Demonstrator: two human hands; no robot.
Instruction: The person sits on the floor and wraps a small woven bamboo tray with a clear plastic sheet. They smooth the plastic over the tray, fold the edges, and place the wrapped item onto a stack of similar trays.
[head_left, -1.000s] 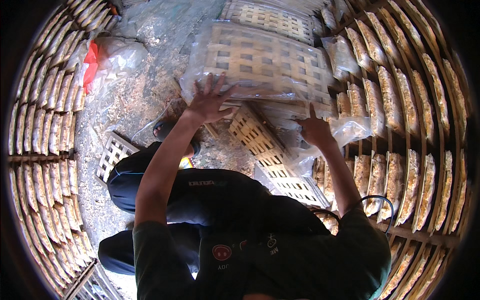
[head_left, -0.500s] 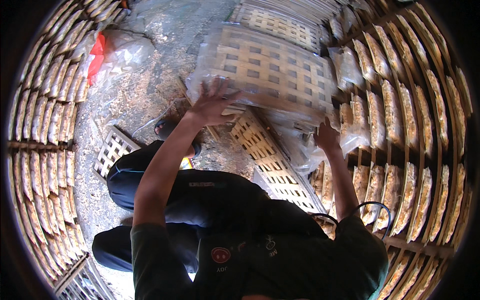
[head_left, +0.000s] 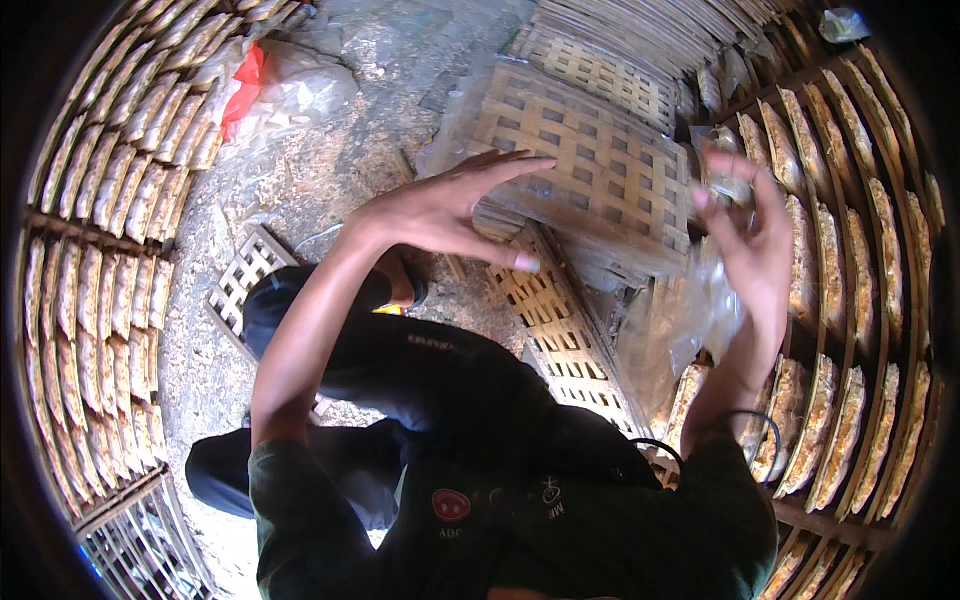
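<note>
Racks, two: left rack [head_left: 95, 233] and right rack [head_left: 830, 522] are lining both sides. Floor [head_left: 385, 95], one: crumb-strewn, it is running as an aisle between them. Plastic-covered lattice tray [head_left: 588, 152], one: it is lying ahead, near the right rack. Lattice panel [head_left: 567, 340], one: it is slanting from the tray toward the person. Hands, two: left hand [head_left: 432, 210] is hovering over the tray's near-left corner, thumb and fingers parting wide; right hand [head_left: 755, 250], blurred, is spreading wide by its right edge.
</note>
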